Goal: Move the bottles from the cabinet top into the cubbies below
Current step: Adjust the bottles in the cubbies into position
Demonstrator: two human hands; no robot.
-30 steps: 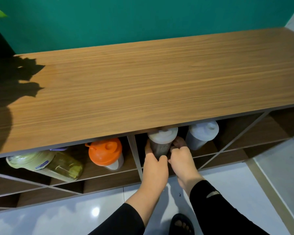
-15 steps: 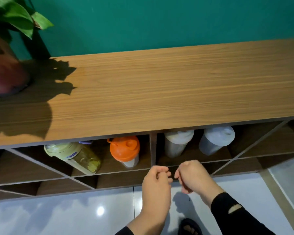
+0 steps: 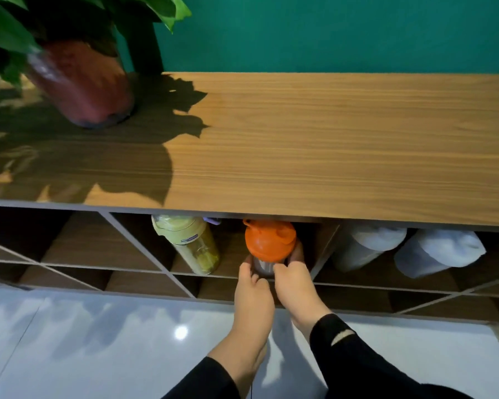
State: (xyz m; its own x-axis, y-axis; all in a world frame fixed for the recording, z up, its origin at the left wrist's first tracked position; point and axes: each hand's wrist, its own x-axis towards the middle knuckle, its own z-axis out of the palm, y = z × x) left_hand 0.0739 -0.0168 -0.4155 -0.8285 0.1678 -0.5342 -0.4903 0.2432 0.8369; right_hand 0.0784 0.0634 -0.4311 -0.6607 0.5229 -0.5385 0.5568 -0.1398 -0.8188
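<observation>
The orange-lidded shaker bottle stands in an upper cubby under the cabinet top, its bright orange cap with a small loop at 10 o'clock and a clear body below. The left hand and right hand clasp that body from either side, fingers curled round it. At its 9 o'clock, in the same cubby, leans a yellow-green bottle. At 3 o'clock, beyond the divider, two white-lidded shakers stand. A potted plant sits at 10 o'clock on top.
</observation>
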